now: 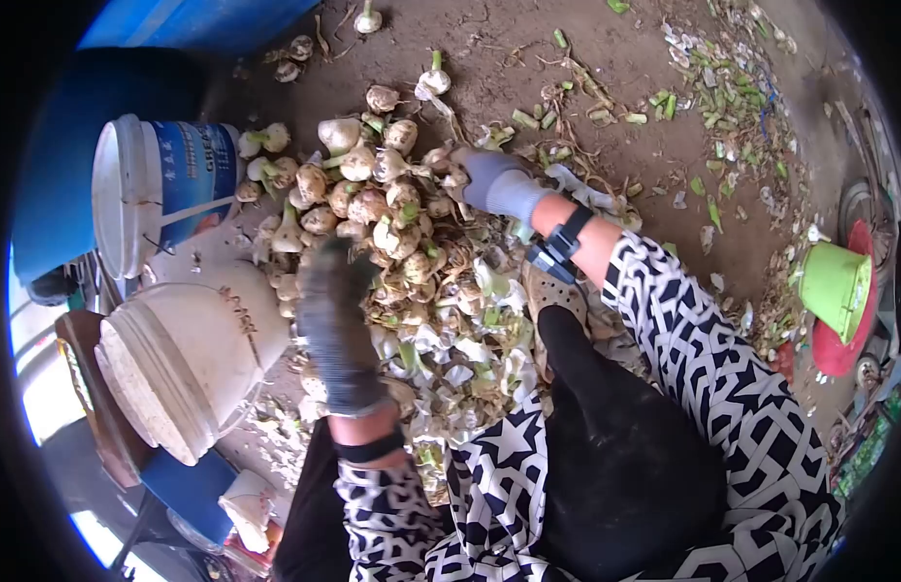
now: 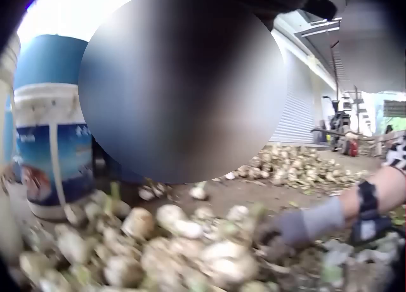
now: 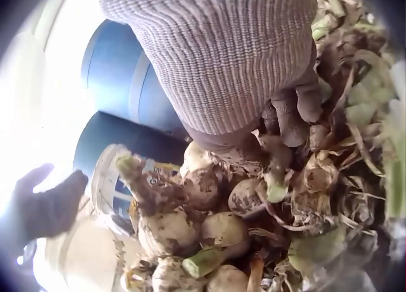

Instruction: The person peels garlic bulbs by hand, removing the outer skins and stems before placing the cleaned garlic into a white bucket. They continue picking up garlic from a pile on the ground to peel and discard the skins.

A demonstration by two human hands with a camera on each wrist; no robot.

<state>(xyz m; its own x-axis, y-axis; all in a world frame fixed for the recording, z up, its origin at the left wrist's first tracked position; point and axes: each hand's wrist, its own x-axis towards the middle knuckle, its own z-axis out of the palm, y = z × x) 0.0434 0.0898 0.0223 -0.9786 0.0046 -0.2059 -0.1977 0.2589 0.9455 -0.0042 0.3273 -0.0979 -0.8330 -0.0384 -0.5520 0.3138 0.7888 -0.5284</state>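
A heap of garlic bulbs (image 1: 368, 204), soil-stained and with short cut stems, lies on the ground before the person. My gloved right hand (image 1: 494, 182) is at the heap's right edge. In the right wrist view its fingers (image 3: 292, 124) curl down around a dirty garlic bulb, largely hidden under the palm; a cut green stem (image 3: 276, 188) shows below. My gloved left hand (image 1: 336, 301), blurred, hovers over the heap's near left side. The right wrist view shows that left hand (image 3: 54, 203) with thumb and fingers spread apart, holding nothing.
A blue-labelled bucket (image 1: 193, 175) and a white bucket (image 1: 198, 349) stand left of the heap. Loose skins and leaves (image 1: 450, 359) cover the ground near the feet. Stem cuttings (image 1: 712, 87) are scattered to the right, near a green pot (image 1: 834, 286). More bulbs (image 2: 298, 168) lie farther back.
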